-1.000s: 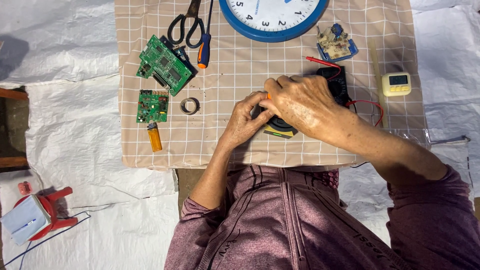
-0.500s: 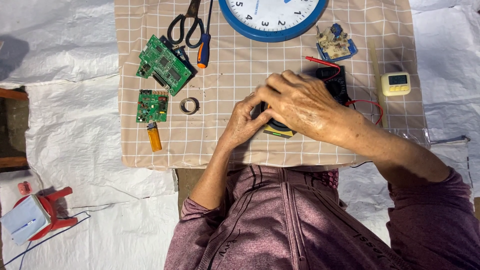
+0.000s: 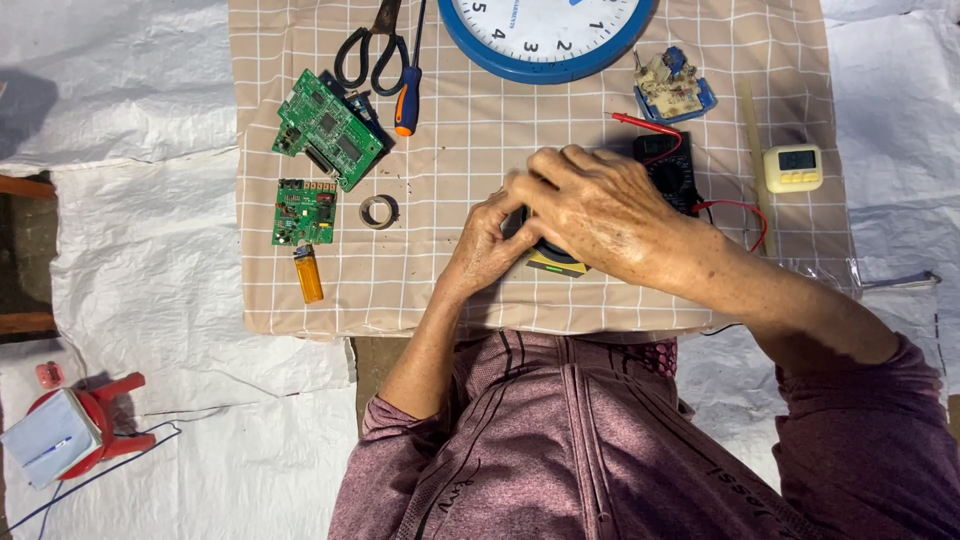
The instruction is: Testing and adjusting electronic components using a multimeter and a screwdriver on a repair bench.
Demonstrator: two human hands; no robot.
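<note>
Both hands, left [image 3: 490, 243] and right [image 3: 600, 215], close their grip on a small dark gadget [image 3: 556, 257] on the checked tabletop [image 3: 470, 150], apparently mid-repair, needing steady fingers.

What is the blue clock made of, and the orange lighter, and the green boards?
The clock looks like glossy blue plastic: its rim is smooth and evenly coloured, with a flat white face. The lighter seems to be see-through orange plastic with a small metal top. The two green boards look like stiff circuit boards, matt green, dotted with tiny dark and shiny metal parts.
</note>
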